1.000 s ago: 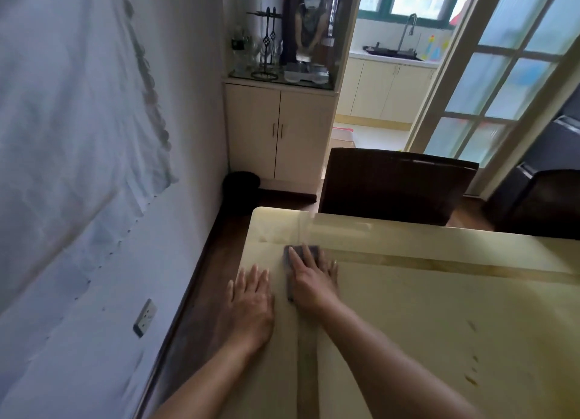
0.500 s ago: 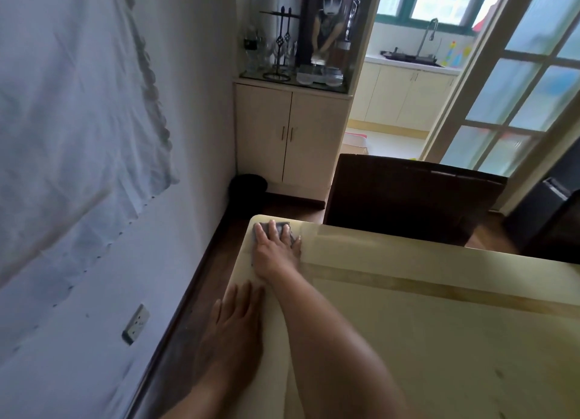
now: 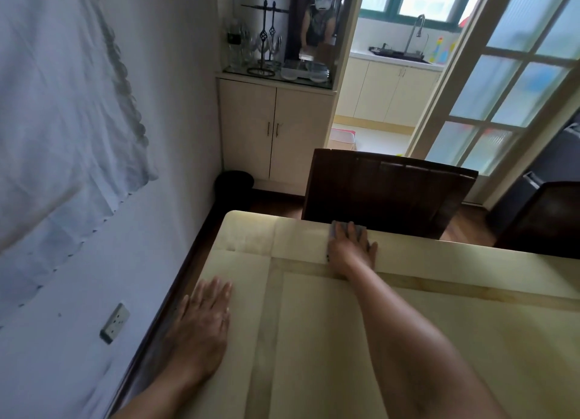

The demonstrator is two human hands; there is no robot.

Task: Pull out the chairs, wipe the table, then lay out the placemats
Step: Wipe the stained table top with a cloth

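A home dining room: table [image 3: 408,340], chair [image 3: 386,192], glassware cabinet [image 3: 276,130] at top centre, kitchen sink [image 3: 398,53] through the doorway.

Glossy table [image 3: 439,340]; dark wood chair [image 3: 389,192]

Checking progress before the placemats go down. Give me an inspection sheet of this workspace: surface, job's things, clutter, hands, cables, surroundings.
Surface: glossy cream table with a darker inlaid band; no placemats in view.
Job's things: grey cloth at the far edge, under the right hand; dark chair behind that edge, its back close to the table; second chair at far right.
Clutter: nothing seen.
Hands: right hand presses flat on the cloth; left hand rests flat near the left edge.
Cables: nothing seen.
Surroundings: wall socket on the left, black bin, cabinet with glassware on top, glazed door on the right.
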